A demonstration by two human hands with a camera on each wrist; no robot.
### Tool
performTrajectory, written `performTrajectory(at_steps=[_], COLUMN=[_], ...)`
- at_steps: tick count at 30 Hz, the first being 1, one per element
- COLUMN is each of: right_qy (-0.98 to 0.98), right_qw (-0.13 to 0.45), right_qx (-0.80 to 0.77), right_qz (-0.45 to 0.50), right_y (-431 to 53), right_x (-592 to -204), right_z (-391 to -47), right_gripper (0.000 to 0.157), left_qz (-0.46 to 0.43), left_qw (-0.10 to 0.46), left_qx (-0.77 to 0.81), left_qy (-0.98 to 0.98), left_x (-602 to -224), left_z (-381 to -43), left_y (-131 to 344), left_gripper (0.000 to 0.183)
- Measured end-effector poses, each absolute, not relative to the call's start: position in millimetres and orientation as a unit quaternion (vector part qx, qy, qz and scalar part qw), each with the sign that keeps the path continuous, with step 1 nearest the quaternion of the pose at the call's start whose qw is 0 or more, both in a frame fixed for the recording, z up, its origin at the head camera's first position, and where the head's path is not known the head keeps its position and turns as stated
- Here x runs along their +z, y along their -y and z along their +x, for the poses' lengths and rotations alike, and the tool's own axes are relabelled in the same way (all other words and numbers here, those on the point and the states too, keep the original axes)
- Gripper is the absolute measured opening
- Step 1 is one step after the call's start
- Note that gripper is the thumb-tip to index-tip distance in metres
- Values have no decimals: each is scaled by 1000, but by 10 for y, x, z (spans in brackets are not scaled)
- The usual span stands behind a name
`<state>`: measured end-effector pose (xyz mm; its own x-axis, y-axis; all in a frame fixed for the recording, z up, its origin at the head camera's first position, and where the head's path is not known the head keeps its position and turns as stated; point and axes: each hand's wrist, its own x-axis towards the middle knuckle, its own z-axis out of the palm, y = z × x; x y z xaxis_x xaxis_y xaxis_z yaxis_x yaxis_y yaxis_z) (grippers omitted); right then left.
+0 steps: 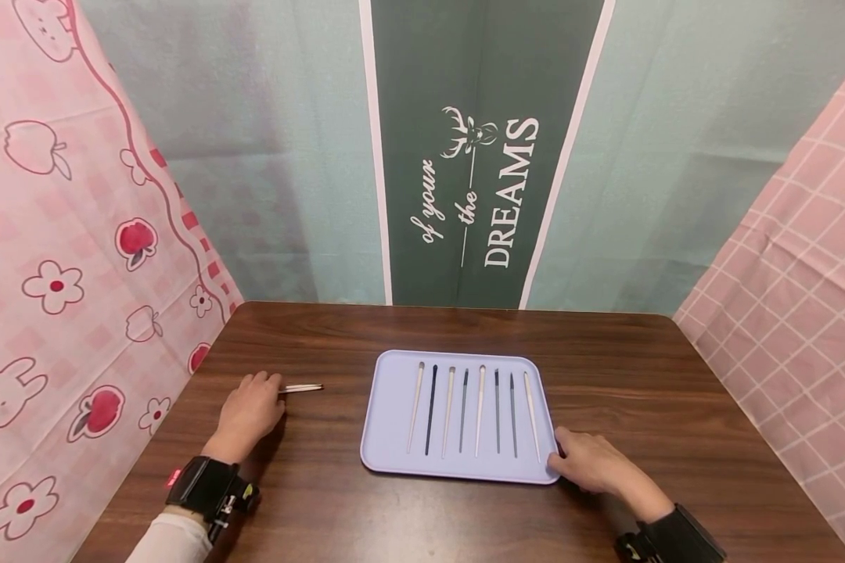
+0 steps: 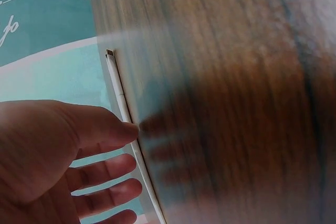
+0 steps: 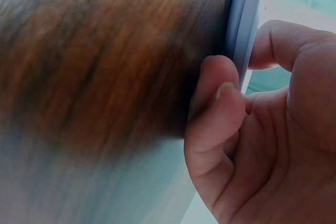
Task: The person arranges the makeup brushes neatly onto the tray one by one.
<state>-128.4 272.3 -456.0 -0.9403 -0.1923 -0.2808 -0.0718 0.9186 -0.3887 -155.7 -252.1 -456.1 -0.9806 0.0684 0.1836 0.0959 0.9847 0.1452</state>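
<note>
A pale lilac tray [image 1: 458, 467] lies on the table with several slim makeup brushes [image 1: 481, 407] in a row, some with pale handles and some dark. My right hand [image 1: 591, 463] grips the tray's near right corner, thumb over the rim and fingers curled beneath it in the right wrist view. Left of the tray, my left hand [image 1: 249, 410] is at a pair of thin pale sticks [image 1: 303, 388] with dark tips, which look like brushes. The left wrist view has the thumb tip at the stick [image 2: 126, 111] and the other fingers loosely extended beside it.
Both hands are over a dark brown wooden table [image 1: 422, 524]. Behind it hangs a green curtain [image 1: 310, 195] with lettering. Pink patterned cloths flank the left [image 1: 91, 313] and right [image 1: 803, 297] sides.
</note>
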Motion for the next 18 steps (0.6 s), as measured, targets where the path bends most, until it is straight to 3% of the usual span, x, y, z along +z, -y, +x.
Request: performTrajectory(at_steps=[18], right_qy=[-966], right_qw=[161], right_qx=[-193], right_qz=[-64], right_y=[-2711], right_x=[-4556], right_z=[-1282], right_gripper=[18], left_qz=[-58], left_qw=[80], left_qx=[-74], left_qy=[992], left_x=[-4554], left_z=[-1627], left_y=[2548], left_gripper=[14])
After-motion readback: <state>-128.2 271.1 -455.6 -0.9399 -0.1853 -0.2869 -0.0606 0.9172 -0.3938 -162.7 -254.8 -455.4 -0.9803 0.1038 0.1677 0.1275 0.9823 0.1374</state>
